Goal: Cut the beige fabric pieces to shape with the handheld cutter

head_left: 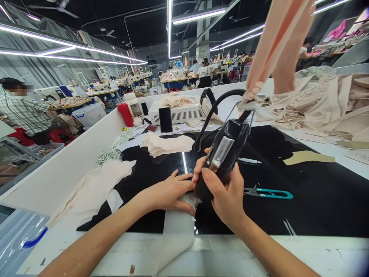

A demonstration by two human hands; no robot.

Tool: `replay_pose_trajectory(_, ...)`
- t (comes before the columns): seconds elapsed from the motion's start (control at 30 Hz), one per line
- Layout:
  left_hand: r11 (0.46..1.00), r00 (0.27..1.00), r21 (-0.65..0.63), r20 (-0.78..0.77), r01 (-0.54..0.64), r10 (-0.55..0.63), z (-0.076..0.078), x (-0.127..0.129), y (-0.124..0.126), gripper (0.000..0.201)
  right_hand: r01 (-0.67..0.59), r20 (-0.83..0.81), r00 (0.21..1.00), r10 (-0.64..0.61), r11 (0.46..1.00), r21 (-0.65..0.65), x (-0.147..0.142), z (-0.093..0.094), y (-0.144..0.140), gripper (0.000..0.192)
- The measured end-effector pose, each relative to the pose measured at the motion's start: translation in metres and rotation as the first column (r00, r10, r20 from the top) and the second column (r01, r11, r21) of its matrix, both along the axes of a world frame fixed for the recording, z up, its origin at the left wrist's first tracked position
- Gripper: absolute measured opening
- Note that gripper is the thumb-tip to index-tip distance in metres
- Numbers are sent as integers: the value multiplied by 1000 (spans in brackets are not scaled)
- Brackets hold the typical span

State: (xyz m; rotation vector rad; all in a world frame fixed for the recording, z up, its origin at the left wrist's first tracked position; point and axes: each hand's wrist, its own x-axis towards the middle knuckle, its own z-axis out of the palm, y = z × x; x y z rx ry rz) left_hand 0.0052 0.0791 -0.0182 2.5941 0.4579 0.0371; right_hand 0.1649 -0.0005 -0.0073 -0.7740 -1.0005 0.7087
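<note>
My right hand (226, 192) is closed around a black corded hand-held tool (220, 154) with a silvery plate on its side; its exact kind and its lower end are hidden. The tool tilts over the table and is tied at the top to a hanging pink cloth strip (262, 50). My left hand (171, 192) lies with fingers stretched out, pressing on a translucent whitish strip (178, 231) that runs over the table's front edge. Its fingertips come close to the tool's base. Teal thread snips (271, 193) lie to the right of my right hand.
Pale cloth pieces lie in a stack (170, 145) ahead and in a pile (98, 188) at left. A phone (165, 120) leans on a white vented box (184, 113). A pen (249, 161), a beige paper piece (308, 157) and heaped cloth strips (323, 100) are at right.
</note>
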Motion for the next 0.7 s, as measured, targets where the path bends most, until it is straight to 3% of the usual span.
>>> replay_pose_trajectory(0.1,996,999,87,32,-19,16,3,-4,-9,58,-33,-15,999,33,999,26,3,1,-1,32)
replay_pose_trajectory(0.17,980,993,178,87,-91,77,5,-9,-22,57,-22,-11,1000,22,999,34,7,2,-1,35)
replay_pose_trajectory(0.27,911,959,308,158,-274,235,3,-19,-49,31,2,51,999,-4,1000,31,14,5,-3,38)
replay_pose_trajectory(0.37,884,959,373,84,-282,270,-4,-24,-72,15,11,141,990,-14,1000,23,20,11,-4,41)
replay_pose_trajectory(0.47,887,973,401,75,-229,217,-10,-29,-78,5,84,256,963,-80,996,-4,22,23,-5,41)
replay_pose_trajectory(0.53,898,985,405,103,-169,138,-13,-35,-73,14,127,306,945,-118,992,-9,21,30,-7,39)
replay_pose_trajectory(0.7,945,988,326,155,-32,-20,-15,-54,-52,30,91,232,968,-99,995,45,12,31,-12,31)
